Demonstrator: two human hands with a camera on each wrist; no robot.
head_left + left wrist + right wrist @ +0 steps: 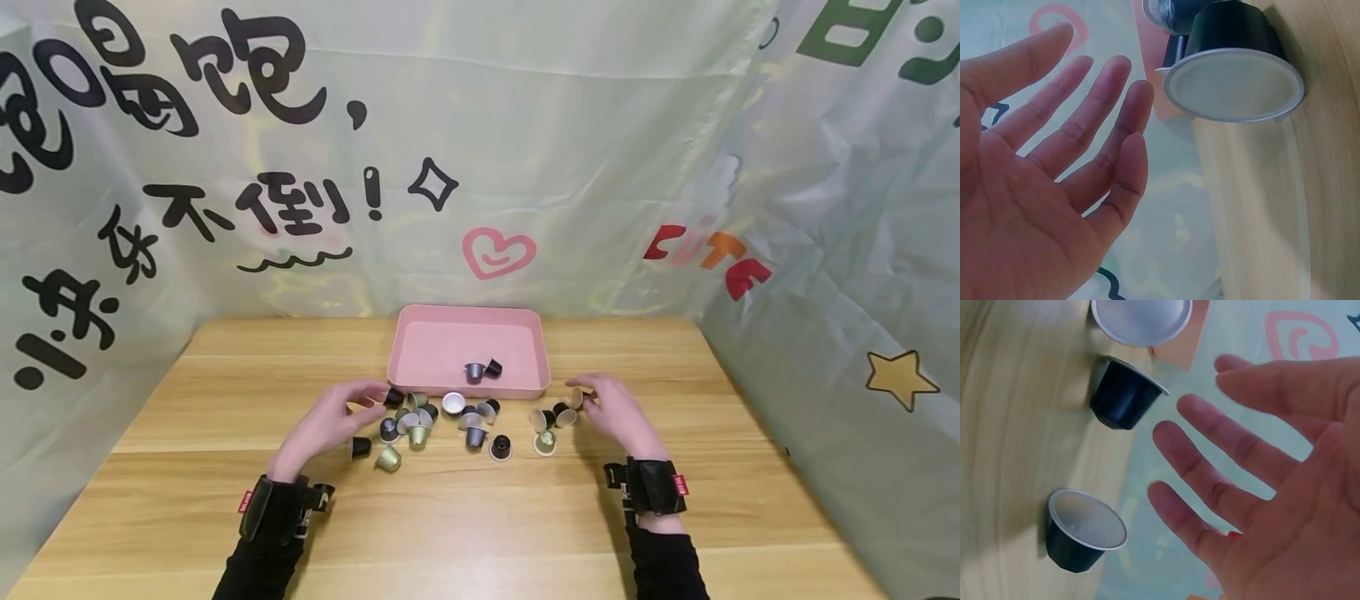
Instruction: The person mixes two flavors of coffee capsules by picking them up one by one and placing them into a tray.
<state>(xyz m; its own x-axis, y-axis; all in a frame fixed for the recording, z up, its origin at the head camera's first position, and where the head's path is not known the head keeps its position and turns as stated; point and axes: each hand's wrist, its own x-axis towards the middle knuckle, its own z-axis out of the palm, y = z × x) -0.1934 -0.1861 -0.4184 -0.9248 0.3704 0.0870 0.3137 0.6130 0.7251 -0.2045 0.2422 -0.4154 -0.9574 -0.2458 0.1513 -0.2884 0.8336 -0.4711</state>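
Observation:
My left hand (337, 421) hovers over the left end of a loose group of coffee capsules, its fingers spread and bent a little, holding nothing. Close to its fingertips is a black capsule (393, 398); another black capsule (361, 447) lies on its side nearby. In the left wrist view a dark capsule (1235, 84) shows its pale lid. At the right end, my right hand (615, 412) hangs beside several capsules, with empty, apart fingers. Two dark capsules, one tilted (1124, 397) and one lid-up (1082, 534), appear in the right wrist view, apart from the fingers.
Behind the capsules stands a shallow pink tray (435, 350) with a silver-blue capsule (474, 372) and a black capsule (493, 368) inside. Green capsules (388, 458) and a white-lidded capsule (453, 404) lie on the wooden table (480, 525). A printed cloth hangs behind.

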